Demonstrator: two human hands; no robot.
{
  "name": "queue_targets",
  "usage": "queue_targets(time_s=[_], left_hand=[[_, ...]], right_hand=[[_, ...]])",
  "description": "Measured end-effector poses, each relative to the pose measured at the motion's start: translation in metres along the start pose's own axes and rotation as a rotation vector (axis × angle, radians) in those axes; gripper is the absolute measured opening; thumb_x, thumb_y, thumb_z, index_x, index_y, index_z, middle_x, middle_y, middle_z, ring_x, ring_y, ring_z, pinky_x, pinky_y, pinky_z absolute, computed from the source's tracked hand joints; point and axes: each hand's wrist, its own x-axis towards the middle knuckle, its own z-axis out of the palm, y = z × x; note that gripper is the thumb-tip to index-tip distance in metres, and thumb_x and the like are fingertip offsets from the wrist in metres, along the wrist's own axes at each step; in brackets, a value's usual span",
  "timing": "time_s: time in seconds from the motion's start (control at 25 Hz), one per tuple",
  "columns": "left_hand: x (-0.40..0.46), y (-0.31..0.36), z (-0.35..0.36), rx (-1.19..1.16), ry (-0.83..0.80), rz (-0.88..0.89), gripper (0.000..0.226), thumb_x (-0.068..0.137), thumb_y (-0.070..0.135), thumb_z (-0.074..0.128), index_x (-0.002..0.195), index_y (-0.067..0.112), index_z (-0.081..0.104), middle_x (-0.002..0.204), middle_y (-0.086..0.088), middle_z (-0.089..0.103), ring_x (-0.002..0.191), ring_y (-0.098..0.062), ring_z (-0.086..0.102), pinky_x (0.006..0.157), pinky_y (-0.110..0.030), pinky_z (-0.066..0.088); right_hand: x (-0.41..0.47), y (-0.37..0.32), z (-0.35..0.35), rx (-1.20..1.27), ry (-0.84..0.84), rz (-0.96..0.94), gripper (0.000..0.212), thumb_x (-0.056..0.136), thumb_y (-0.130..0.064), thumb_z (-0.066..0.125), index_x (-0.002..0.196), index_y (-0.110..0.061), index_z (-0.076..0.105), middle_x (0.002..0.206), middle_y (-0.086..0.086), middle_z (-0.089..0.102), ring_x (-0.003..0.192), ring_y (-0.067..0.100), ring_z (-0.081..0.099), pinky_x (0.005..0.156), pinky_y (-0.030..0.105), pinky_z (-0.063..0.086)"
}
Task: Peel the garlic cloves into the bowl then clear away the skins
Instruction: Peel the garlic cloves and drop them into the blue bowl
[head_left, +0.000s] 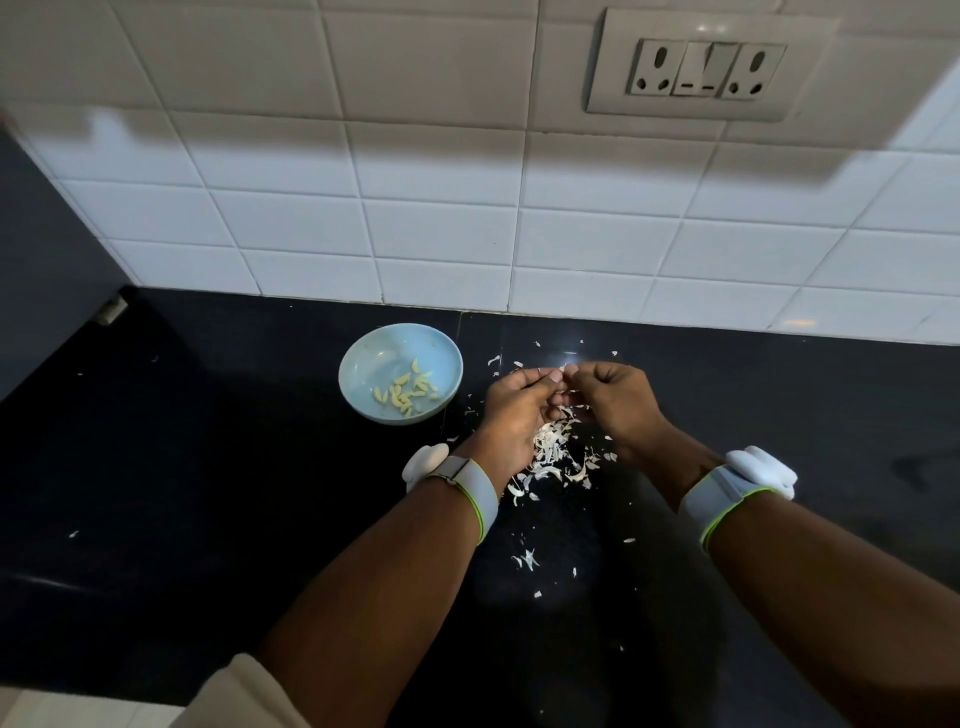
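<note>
A pale blue bowl (363, 358) sits on the black counter and holds several peeled yellowish garlic cloves (408, 392). Right of the bowl, my left hand (511, 410) and my right hand (618, 400) meet fingertip to fingertip just above the counter. Both pinch a small garlic clove (563, 370) that is mostly hidden between the fingers. Under and between the hands lies a heap of white garlic skins (556, 452), with more flakes scattered toward me.
The black counter (208, 467) runs back to a white tiled wall (441, 208) with a socket plate (706, 67) at upper right. Stray skin flakes (527, 560) lie near the front. Both wrists wear white bands.
</note>
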Motion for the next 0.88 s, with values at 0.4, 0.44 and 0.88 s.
queue_targets(time_s=[0.4, 0.44, 0.88], left_hand=[[-0.001, 0.006, 0.004, -0.088, 0.013, -0.03, 0.005, 0.098, 0.006, 0.063, 0.099, 0.002, 0.065, 0.071, -0.005, 0.062, 0.056, -0.011, 0.055, 0.048, -0.02, 0.042], [-0.001, 0.007, 0.004, -0.097, 0.012, -0.034, 0.004, 0.098, 0.005, 0.062, 0.098, 0.002, 0.065, 0.07, -0.005, 0.062, 0.057, -0.011, 0.055, 0.049, -0.02, 0.042], [-0.002, 0.015, 0.013, 0.076, 0.062, -0.021, 0.026, 0.093, 0.0, 0.049, 0.07, 0.013, 0.052, 0.056, 0.001, 0.044, 0.047, -0.008, 0.042, 0.046, -0.021, 0.034]], right_hand=[[-0.006, -0.007, 0.001, 0.003, 0.019, -0.091, 0.008, 0.097, -0.017, 0.07, 0.094, -0.011, 0.076, 0.081, 0.007, 0.075, 0.073, 0.018, 0.067, 0.063, 0.029, 0.055], [-0.006, -0.008, 0.0, -0.013, 0.021, -0.111, 0.007, 0.097, -0.017, 0.071, 0.093, -0.013, 0.075, 0.08, 0.006, 0.074, 0.072, 0.018, 0.066, 0.063, 0.031, 0.054], [-0.014, -0.011, 0.008, 0.093, -0.02, -0.139, 0.01, 0.096, -0.006, 0.069, 0.106, -0.004, 0.071, 0.081, 0.008, 0.07, 0.067, 0.013, 0.065, 0.06, 0.025, 0.055]])
